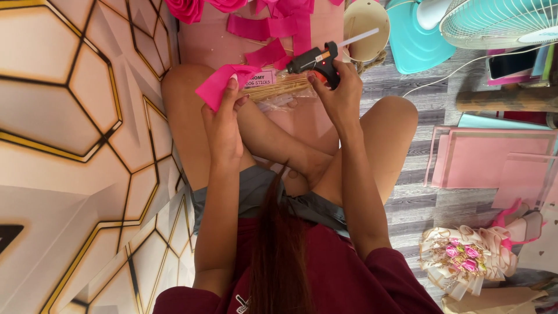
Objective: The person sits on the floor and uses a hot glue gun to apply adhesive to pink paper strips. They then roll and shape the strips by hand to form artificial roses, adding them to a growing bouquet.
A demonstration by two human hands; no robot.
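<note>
A grey plank floor (418,203) lies beneath crossed legs. The left hand (224,119) pinches a folded pink ribbon strip (221,83); at its three o'clock, the right hand (340,93) grips a black glue gun (314,58). Just beyond lies a wooden stick packet (279,88); a ribbon-rose bouquet (465,259) rests at five o'clock.

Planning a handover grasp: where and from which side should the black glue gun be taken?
Take the glue gun by its handle, the grip, where the right hand holds it now, coming from the person's side. The nozzle points left toward the pink ribbon piece in the left hand, and a white glue stick juts from the back, so avoid both ends.
</note>
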